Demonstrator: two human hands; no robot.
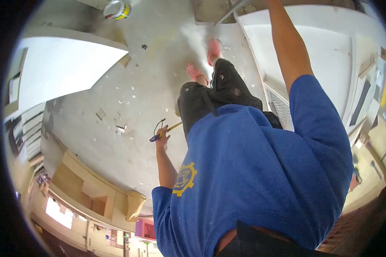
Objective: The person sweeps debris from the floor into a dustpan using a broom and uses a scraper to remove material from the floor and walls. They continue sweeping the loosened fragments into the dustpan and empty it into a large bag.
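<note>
Looks like a workshop, judging by the flecked floor (154, 81), white panel (68, 70) at left and bucket (124, 11) far left.

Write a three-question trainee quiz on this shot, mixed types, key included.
1. Multiple choice: in which hand is the purple-ended tool seen?
A) left
B) right
C) both

2. True or false: the blue shirt is plain, with no emblem on it.

3. Short answer: why can't you tell what the right hand is doing?

Key
1. A: the left hand has its fingers around it.
2. False: a yellow gear emblem shows on it.
3. The right arm runs past the top edge of the picture, so the hand is out of frame.
</note>
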